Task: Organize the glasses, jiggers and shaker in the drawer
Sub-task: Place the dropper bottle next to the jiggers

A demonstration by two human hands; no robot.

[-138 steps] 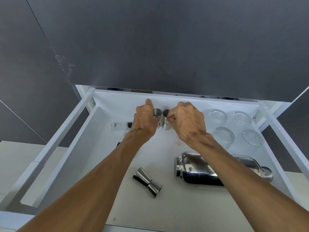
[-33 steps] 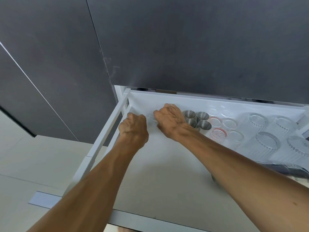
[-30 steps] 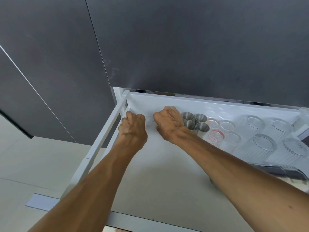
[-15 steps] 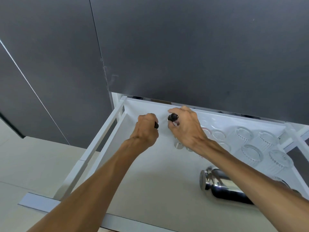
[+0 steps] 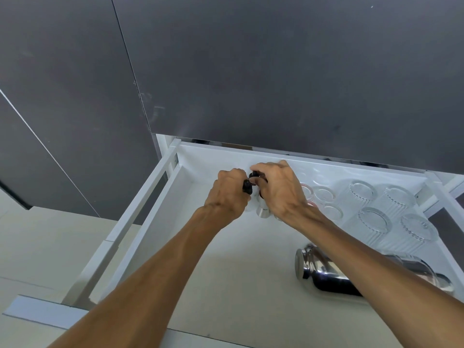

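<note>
Against the drawer's (image 5: 251, 156) back wall, both fists, left hand (image 5: 227, 194) and right hand (image 5: 281, 189), grip small black-topped pieces (image 5: 254, 175); next, I'd seat them beside the jiggers (image 5: 263, 212).

Shaker (image 5: 326, 275): polished steel, lying on its side near the drawer's (image 5: 200, 247) right edge, cap end toward the centre, partly hidden by a forearm.

Ribbed glasses (image 5: 372, 221): four, clear, upright, grouped in the back right corner.

Small glasses (image 5: 326, 197): clear, upright, just left of the ribbed ones, along the back edge.

Jiggers (image 5: 263, 212): steel, upright, mostly hidden, at the back edge's middle.
</note>
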